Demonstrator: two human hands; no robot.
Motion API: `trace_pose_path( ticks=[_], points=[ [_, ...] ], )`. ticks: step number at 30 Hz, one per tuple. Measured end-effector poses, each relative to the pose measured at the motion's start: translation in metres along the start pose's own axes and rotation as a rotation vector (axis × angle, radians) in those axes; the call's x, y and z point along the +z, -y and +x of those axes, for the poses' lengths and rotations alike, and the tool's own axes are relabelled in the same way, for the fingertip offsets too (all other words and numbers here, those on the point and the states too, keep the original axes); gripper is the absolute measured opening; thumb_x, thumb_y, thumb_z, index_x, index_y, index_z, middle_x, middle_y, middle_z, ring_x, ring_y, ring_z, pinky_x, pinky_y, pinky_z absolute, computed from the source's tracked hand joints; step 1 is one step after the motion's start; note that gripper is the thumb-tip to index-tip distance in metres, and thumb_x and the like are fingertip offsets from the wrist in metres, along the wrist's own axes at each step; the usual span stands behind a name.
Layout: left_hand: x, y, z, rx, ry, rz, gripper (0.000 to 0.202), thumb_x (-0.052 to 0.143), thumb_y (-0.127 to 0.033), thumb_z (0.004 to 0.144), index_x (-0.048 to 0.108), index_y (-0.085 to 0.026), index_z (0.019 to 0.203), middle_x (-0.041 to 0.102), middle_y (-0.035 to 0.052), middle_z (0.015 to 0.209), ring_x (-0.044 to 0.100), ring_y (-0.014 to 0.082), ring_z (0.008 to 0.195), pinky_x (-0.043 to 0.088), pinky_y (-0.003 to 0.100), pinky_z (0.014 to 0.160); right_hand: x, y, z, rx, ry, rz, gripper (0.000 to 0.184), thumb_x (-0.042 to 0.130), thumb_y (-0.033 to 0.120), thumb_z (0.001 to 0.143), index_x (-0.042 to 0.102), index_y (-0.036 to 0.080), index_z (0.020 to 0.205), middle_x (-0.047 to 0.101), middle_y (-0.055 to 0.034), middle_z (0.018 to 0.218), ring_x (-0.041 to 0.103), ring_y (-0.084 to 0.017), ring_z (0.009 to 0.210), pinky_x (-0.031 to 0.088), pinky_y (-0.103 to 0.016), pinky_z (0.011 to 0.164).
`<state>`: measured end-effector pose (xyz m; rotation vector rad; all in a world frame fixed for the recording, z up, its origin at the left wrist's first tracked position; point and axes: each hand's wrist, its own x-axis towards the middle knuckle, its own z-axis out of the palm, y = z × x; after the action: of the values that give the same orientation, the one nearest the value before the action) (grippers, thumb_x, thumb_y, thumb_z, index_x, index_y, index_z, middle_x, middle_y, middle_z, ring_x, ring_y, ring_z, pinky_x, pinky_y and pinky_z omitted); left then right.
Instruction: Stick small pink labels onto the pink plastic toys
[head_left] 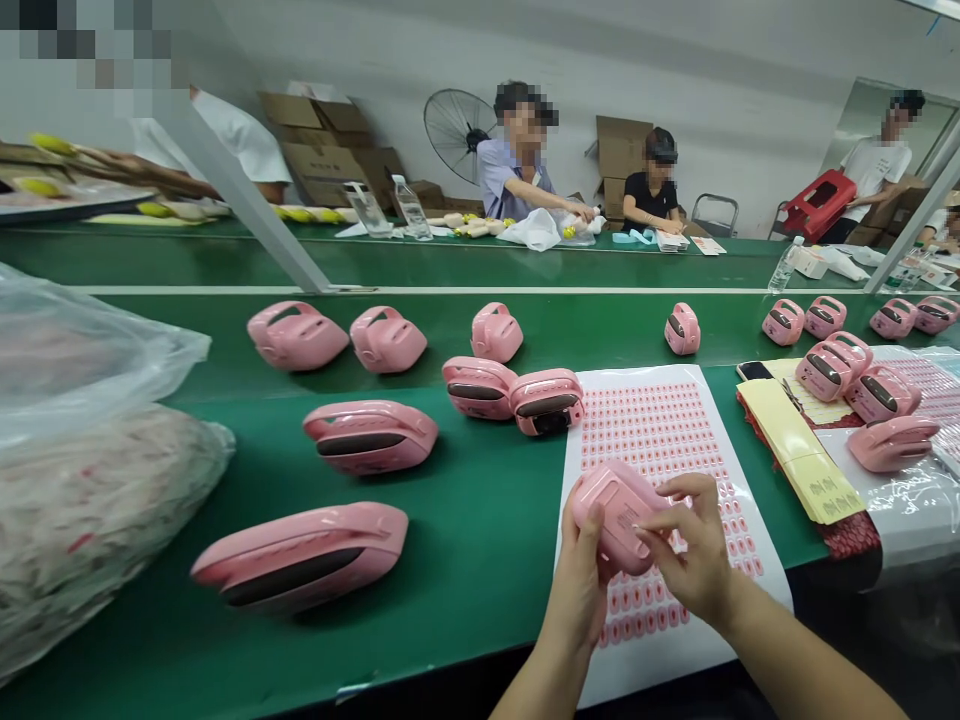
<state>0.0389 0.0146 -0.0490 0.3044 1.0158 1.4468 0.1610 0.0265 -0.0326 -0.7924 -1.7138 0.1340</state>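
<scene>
My left hand (581,585) grips a pink plastic toy case (616,515) from below and holds it over a white sheet of small pink stickers (660,425). The fingers of my right hand (694,550) are pinched together against the case's flat side. What they pinch is too small to make out. Several more pink cases (371,436) lie spread over the green work surface (480,520) in front of me.
Large clear plastic bags (82,470) with pale goods fill the left. Yellow sticker sheets (802,450) and more pink cases (832,365) lie at the right. Beyond a second green bench (465,262), people work beside cardboard boxes (322,150) and a fan (456,125).
</scene>
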Motion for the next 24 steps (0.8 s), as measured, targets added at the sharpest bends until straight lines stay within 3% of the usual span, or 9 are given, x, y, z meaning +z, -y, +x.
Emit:
trace_pose_path(
  ticks=[4, 9, 12, 16, 19, 21, 24],
  points=[
    [0.003, -0.005, 0.002, -0.064, -0.116, -0.108, 0.031, 0.057, -0.038, 0.085, 0.064, -0.017, 0.108, 0.071, 0.0076, 0.092, 0.068, 0.0201, 0.079, 0.055, 0.026, 0.061, -0.025, -0.013, -0.023, 0.124, -0.029, -0.045, 0.025, 0.047, 0.016, 0.087, 0.052, 0.023, 0.110, 0.053, -0.0074, 0.097, 0.056, -0.022, 0.091, 0.052, -0.039, 0.075],
    [0.001, -0.005, 0.003, -0.061, -0.167, -0.302, 0.037, 0.035, -0.037, 0.095, 0.059, -0.021, 0.118, 0.072, 0.0040, 0.081, 0.069, 0.0190, 0.069, 0.057, 0.031, 0.059, -0.046, -0.027, -0.085, 0.100, 0.303, -0.083, 0.039, 0.043, 0.014, 0.090, 0.041, 0.023, 0.128, 0.062, -0.0065, 0.089, 0.064, -0.020, 0.077, 0.056, -0.036, 0.069],
    [-0.008, 0.002, 0.006, -0.077, -0.117, -0.348, 0.039, 0.032, -0.037, 0.095, 0.055, -0.023, 0.123, 0.072, 0.0059, 0.084, 0.069, 0.0225, 0.070, 0.059, 0.038, 0.056, -0.047, -0.026, -0.113, 0.026, 0.365, -0.186, 0.046, 0.040, 0.015, 0.092, 0.035, 0.023, 0.137, 0.065, -0.0097, 0.093, 0.064, -0.023, 0.082, 0.058, -0.039, 0.069],
    [-0.017, 0.011, 0.014, -0.032, -0.012, -0.418, 0.036, 0.040, -0.033, 0.091, 0.055, -0.024, 0.123, 0.073, 0.0081, 0.091, 0.070, 0.0269, 0.077, 0.059, 0.045, 0.057, -0.038, -0.024, -0.130, -0.006, 0.284, -0.229, 0.054, 0.038, 0.011, 0.093, 0.026, 0.026, 0.144, 0.065, -0.0077, 0.088, 0.064, -0.022, 0.075, 0.058, -0.037, 0.066],
    [-0.023, 0.013, 0.019, -0.016, 0.004, -0.448, 0.036, 0.047, -0.030, 0.086, 0.056, -0.025, 0.121, 0.072, 0.0076, 0.089, 0.069, 0.0274, 0.076, 0.059, 0.046, 0.057, -0.031, -0.022, -0.134, 0.055, 0.206, -0.159, 0.048, 0.039, 0.012, 0.093, 0.038, 0.030, 0.138, 0.062, -0.0063, 0.085, 0.062, -0.020, 0.071, 0.058, -0.035, 0.063],
    [-0.030, 0.015, 0.022, -0.042, 0.031, -0.483, 0.039, 0.049, -0.031, 0.083, 0.055, -0.024, 0.122, 0.072, 0.0094, 0.093, 0.069, 0.0292, 0.079, 0.059, 0.048, 0.060, -0.029, -0.017, -0.129, 0.182, 0.159, -0.044, 0.041, 0.043, 0.014, 0.091, 0.047, 0.030, 0.129, 0.060, -0.0045, 0.082, 0.061, -0.018, 0.068, 0.057, -0.033, 0.062],
    [-0.039, 0.019, 0.026, -0.094, 0.147, -0.605, 0.048, 0.056, -0.039, 0.077, 0.055, -0.019, 0.121, 0.069, 0.0149, 0.102, 0.067, 0.0341, 0.089, 0.057, 0.050, 0.068, -0.025, -0.008, -0.101, 0.505, 0.012, 0.215, 0.034, 0.058, 0.017, 0.084, 0.054, 0.027, 0.116, 0.059, -0.0015, 0.082, 0.061, -0.014, 0.064, 0.057, -0.031, 0.063]
  ],
)
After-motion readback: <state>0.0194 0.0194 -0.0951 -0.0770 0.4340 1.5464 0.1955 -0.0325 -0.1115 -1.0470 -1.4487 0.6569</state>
